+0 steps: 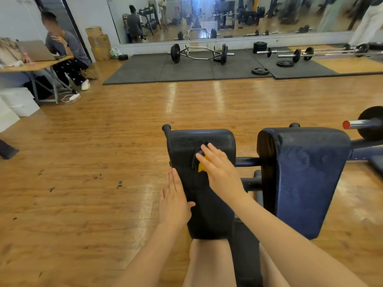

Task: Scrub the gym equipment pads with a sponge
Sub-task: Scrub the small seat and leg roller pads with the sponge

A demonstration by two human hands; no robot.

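Observation:
Two black padded pads stand side by side on a gym machine in front of me. On the left pad [207, 212] lies a yellow sponge [202, 166], mostly covered by my right hand [219, 170], which presses it flat with straight fingers against the pad's upper middle. My left hand [175, 199] rests flat along the left pad's left edge, fingers straight and thumb on the pad's face. The right pad [306, 179] is untouched and shows a faint wet sheen.
The machine's black frame bars [248, 162] run between the pads. A bar with a red end cap [359, 123] and plate sticks out at right. Wooden floor lies to the left. Barbells [199, 52] sit on mats by the mirror. A seated person [66, 52] is at a desk, far left.

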